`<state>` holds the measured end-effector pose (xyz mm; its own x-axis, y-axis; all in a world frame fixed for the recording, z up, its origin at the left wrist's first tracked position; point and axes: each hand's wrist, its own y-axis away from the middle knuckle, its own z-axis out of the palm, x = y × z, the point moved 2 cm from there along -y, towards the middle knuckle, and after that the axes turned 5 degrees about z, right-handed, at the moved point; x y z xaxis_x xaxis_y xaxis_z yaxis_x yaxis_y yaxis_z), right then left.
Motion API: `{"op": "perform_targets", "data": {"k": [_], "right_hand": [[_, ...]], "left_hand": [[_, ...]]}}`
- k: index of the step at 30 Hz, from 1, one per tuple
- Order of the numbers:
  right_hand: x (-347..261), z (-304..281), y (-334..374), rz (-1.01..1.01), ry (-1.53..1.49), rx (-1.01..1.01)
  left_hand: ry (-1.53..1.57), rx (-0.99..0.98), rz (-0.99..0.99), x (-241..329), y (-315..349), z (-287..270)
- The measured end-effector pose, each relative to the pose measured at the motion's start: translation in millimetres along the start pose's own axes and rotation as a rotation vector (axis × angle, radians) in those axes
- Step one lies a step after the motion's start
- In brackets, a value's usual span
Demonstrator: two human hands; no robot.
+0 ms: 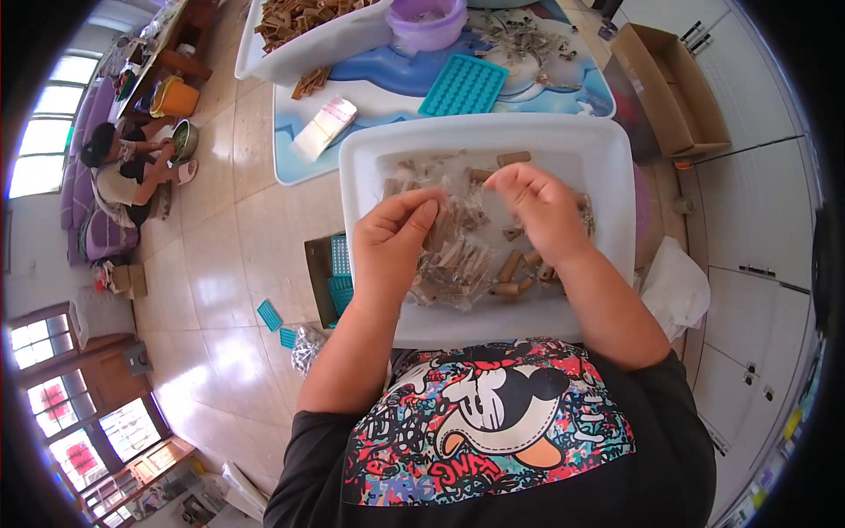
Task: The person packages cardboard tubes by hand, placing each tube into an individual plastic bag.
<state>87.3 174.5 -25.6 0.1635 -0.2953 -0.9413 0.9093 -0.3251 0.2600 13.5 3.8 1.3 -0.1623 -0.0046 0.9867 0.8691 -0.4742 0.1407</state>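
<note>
Above a white plastic tub [487, 132], my left hand [393, 236] is closed, thumb and forefinger pinched together. Clear plastic shows right beside those fingertips, but I cannot tell whether it is in the pinch. My right hand [544, 216] hangs over the tub's right half, its fingertips drawn together; what they hold, if anything, is too small to make out. Beneath both hands lie small clear plastic bags [456, 260] with brown pieces in them. Loose brown wood-like pieces [509, 266] are scattered among them, and one brown block [514, 158] lies near the far wall.
Beyond the tub, a blue-patterned table [304, 110] bears a teal silicone mould [464, 85], a stack of clear bags [326, 128], a purple bowl [427, 22] and a white bin of brown pieces [308, 48]. A cardboard box [669, 88] stands right. Far left, a person [128, 172] sits by a metal pot.
</note>
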Motion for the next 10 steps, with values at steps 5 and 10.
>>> {"op": "perform_targets", "data": {"k": [5,10], "right_hand": [[-4.6,17.7,5.0,0.032,0.046,-0.145],[4.6,13.9,0.9,-0.019,0.117,-0.121]], "left_hand": [[0.016,-0.013,-0.014,0.0,0.0,-0.6],[-0.053,-0.078,0.014,-1.1,2.2,-1.9]]}}
